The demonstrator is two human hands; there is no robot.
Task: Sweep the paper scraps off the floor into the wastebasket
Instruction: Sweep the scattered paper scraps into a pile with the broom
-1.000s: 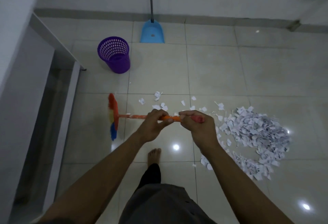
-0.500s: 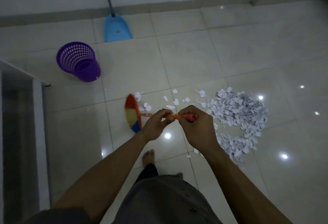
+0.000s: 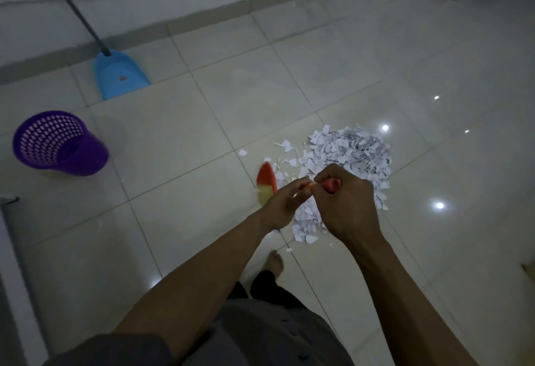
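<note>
Just beyond the knuckles of the left hand (image 3: 285,203) and right hand (image 3: 347,206), both clasped round the broom handle (image 3: 333,184), lie the paper scraps (image 3: 350,151), so short, low strokes should best herd strays inward before heading for the wastebasket (image 3: 55,142) far to their left.

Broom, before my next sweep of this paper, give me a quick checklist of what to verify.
1. Both hands on the broom handle: ok, left hand and right hand grip it.
2. Broom head at the paper pile's left edge: ok.
3. Scraps all gathered: not ok, a few lie loose left of the pile.
4. Dustpan at the pile: not ok, it stands by the wall.
5. Wastebasket upright, mouth open: ok.
6. Bristles touching floor: cannot tell, blurred.
</note>
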